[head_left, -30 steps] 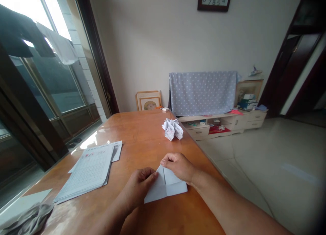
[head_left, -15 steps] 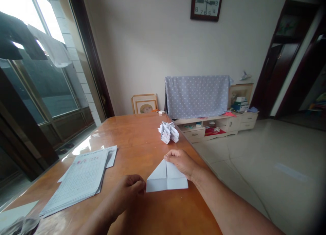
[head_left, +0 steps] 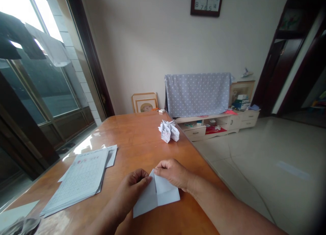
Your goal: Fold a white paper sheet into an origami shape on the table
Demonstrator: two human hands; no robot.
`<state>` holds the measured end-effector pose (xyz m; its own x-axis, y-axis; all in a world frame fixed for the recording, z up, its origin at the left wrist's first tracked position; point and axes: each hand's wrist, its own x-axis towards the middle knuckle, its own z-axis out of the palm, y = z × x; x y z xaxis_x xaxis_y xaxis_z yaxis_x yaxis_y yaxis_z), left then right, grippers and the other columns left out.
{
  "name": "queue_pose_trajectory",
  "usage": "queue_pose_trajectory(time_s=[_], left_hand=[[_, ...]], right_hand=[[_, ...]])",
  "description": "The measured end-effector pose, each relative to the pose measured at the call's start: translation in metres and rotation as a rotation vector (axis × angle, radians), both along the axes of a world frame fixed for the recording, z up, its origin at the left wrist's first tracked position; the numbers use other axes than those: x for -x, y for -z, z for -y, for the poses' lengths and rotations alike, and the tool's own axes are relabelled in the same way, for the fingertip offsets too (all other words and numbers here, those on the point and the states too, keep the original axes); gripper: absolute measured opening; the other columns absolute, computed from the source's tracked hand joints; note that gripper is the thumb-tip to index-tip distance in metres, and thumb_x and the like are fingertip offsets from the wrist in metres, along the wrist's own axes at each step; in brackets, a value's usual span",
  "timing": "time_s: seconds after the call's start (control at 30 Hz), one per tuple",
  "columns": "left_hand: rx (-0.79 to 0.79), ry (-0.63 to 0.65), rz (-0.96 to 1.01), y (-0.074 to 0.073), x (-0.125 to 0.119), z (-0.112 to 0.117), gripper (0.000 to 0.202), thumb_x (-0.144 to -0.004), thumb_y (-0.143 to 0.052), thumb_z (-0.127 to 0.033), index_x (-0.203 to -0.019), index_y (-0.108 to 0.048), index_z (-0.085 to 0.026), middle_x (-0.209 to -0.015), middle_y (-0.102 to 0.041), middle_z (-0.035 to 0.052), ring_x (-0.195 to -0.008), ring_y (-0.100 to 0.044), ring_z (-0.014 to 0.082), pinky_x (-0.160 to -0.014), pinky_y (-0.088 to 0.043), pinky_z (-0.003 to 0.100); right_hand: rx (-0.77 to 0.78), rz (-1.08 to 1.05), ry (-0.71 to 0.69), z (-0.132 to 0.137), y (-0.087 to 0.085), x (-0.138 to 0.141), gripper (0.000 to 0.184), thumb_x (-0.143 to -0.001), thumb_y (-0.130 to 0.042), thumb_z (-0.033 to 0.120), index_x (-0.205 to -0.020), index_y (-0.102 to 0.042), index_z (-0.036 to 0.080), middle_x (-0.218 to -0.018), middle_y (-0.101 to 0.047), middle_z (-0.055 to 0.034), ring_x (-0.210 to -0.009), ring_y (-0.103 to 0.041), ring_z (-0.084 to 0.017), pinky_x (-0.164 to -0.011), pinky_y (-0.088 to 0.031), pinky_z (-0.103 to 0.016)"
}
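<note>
A folded sheet of white paper [head_left: 166, 191], with two corners brought in to a point and a crease down its middle, is held just over the table's near end. My left hand [head_left: 136, 185] pinches its left slanted side close to the tip. On the other side of the tip, my right hand [head_left: 173, 174] grips the paper between thumb and bent fingers. Beyond my hands stands a cluster of folded paper pieces [head_left: 168, 131], pointed at the top.
Left on the brown wooden table [head_left: 127, 133] lies a stack of written sheets [head_left: 76, 180]. A grey cloth [head_left: 22, 225] and a pale sheet [head_left: 16, 213] are at the near left corner. At the far end sits a small white box [head_left: 162, 111]. The table's right edge drops to the floor.
My left hand has moved from the paper's lower left corner up to near its tip. The paper has shifted left and nearer and is tilted; my right hand moved with it.
</note>
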<state>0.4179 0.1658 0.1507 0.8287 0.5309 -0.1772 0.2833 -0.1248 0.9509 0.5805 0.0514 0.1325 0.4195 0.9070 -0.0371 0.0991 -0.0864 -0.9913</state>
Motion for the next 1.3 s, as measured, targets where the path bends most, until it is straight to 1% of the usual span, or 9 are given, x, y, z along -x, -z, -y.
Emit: queue_pose_trajectory(time_s=[0.23, 0.4, 0.67, 0.83, 0.93, 1.03, 1.13, 1.23, 1.3], left_hand=[[-0.002, 0.028, 0.039, 0.003, -0.003, -0.001, 0.045, -0.082, -0.064, -0.062, -0.087, -0.060, -0.017, -0.071, -0.060, 0.0003, -0.062, -0.049, 0.0130, -0.053, -0.032, 0.021], [-0.055, -0.005, 0.076, 0.009, -0.005, -0.003, 0.046, -0.082, -0.064, -0.062, -0.081, -0.060, -0.016, -0.068, -0.058, 0.0002, -0.060, -0.047, 0.0127, -0.052, -0.033, 0.021], [-0.225, -0.086, 0.085, 0.003, -0.004, -0.006, 0.042, -0.084, -0.062, -0.059, -0.078, -0.060, -0.018, -0.065, -0.055, -0.0013, -0.059, -0.046, 0.0127, -0.052, -0.034, 0.022], [-0.245, -0.216, 0.083, 0.000, 0.004, -0.021, 0.043, -0.083, -0.061, -0.061, -0.080, -0.060, -0.019, -0.064, -0.054, -0.0025, -0.057, -0.046, 0.0129, -0.052, -0.035, 0.023], [-0.306, -0.242, 0.076, 0.001, 0.008, -0.030, 0.043, -0.084, -0.060, -0.062, -0.080, -0.059, -0.018, -0.065, -0.054, -0.0021, -0.058, -0.048, 0.0137, -0.053, -0.035, 0.023], [-0.393, -0.245, 0.052, 0.000, 0.010, -0.033, 0.042, -0.087, -0.058, -0.060, -0.079, -0.059, -0.018, -0.068, -0.056, -0.0009, -0.063, -0.050, 0.0153, -0.056, -0.036, 0.024], [-0.426, -0.229, 0.050, -0.003, 0.008, -0.028, 0.040, -0.087, -0.057, -0.057, -0.078, -0.059, -0.019, -0.069, -0.057, -0.0004, -0.066, -0.051, 0.0160, -0.058, -0.037, 0.025], [-0.367, -0.157, 0.066, 0.000, 0.004, -0.022, 0.039, -0.086, -0.059, -0.057, -0.080, -0.062, -0.018, -0.069, -0.059, -0.0001, -0.064, -0.051, 0.0158, -0.058, -0.037, 0.025], [-0.335, -0.110, 0.076, 0.005, 0.000, -0.019, 0.039, -0.086, -0.058, -0.056, -0.082, -0.063, -0.018, -0.069, -0.059, -0.0001, -0.063, -0.051, 0.0155, -0.057, -0.037, 0.025]], right_hand=[[0.005, 0.104, -0.043, 0.000, 0.002, 0.004, 0.020, -0.082, -0.067, 0.036, -0.076, -0.067, 0.017, -0.066, -0.055, 0.0029, -0.060, -0.046, -0.011, -0.054, -0.036, -0.022], [0.003, 0.137, -0.046, -0.001, 0.005, 0.006, 0.021, -0.081, -0.069, 0.037, -0.076, -0.068, 0.017, -0.065, -0.055, 0.0032, -0.059, -0.044, -0.010, -0.054, -0.036, -0.022], [0.011, 0.112, -0.100, 0.003, -0.001, -0.001, 0.025, -0.083, -0.068, 0.039, -0.078, -0.068, 0.015, -0.067, -0.059, 0.0014, -0.059, -0.047, -0.010, -0.055, -0.037, -0.022], [0.034, 0.099, -0.142, 0.010, -0.006, -0.013, 0.020, -0.080, -0.070, 0.035, -0.075, -0.068, 0.016, -0.071, -0.066, -0.0010, -0.065, -0.055, -0.012, -0.061, -0.043, -0.023], [0.090, 0.116, -0.192, 0.014, -0.009, -0.024, 0.018, -0.079, -0.067, 0.033, -0.072, -0.066, 0.016, -0.067, -0.065, -0.0018, -0.062, -0.056, -0.013, -0.061, -0.044, -0.025], [0.091, 0.149, -0.126, 0.016, -0.010, -0.030, 0.015, -0.079, -0.065, 0.029, -0.072, -0.065, 0.016, -0.067, -0.065, -0.0020, -0.063, -0.056, -0.013, -0.062, -0.044, -0.025], [0.013, 0.155, -0.066, 0.014, -0.009, -0.027, 0.020, -0.084, -0.064, 0.036, -0.079, -0.067, 0.016, -0.074, -0.066, -0.0026, -0.069, -0.058, -0.014, -0.066, -0.045, -0.026], [-0.023, 0.167, -0.121, 0.009, -0.004, -0.016, 0.027, -0.085, -0.065, 0.043, -0.087, -0.070, 0.016, -0.080, -0.068, -0.0024, -0.074, -0.058, -0.015, -0.067, -0.044, -0.026], [-0.007, 0.180, -0.140, 0.005, 0.002, -0.010, 0.025, -0.084, -0.067, 0.040, -0.089, -0.071, 0.017, -0.080, -0.068, -0.0016, -0.071, -0.056, -0.014, -0.064, -0.042, -0.024]])
